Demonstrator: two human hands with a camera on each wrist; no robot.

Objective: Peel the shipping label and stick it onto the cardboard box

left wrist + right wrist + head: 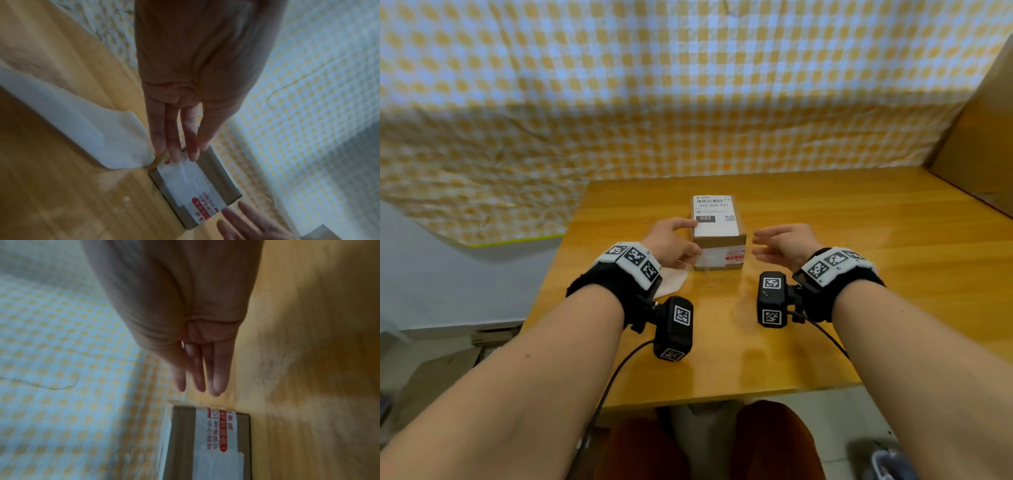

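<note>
Cardboard box (719,248) standing on wooden table (825,240), roughly central. Shipping label (714,214) lying flat on box top, barcode end away from person. Near face of box carrying white tape with red print (202,206). Left hand (671,245) at box's left side, fingers (174,146) straight, tips at the near left edge; contact probable but blurred, nothing gripped. Right hand (780,245) just beside box's right side, apart from it, fingers (220,379) straight and together, holding nothing. White backing sheet (669,282) lying on table beneath left wrist. Checked yellow cloth (619,102) hanging behind table.
</note>
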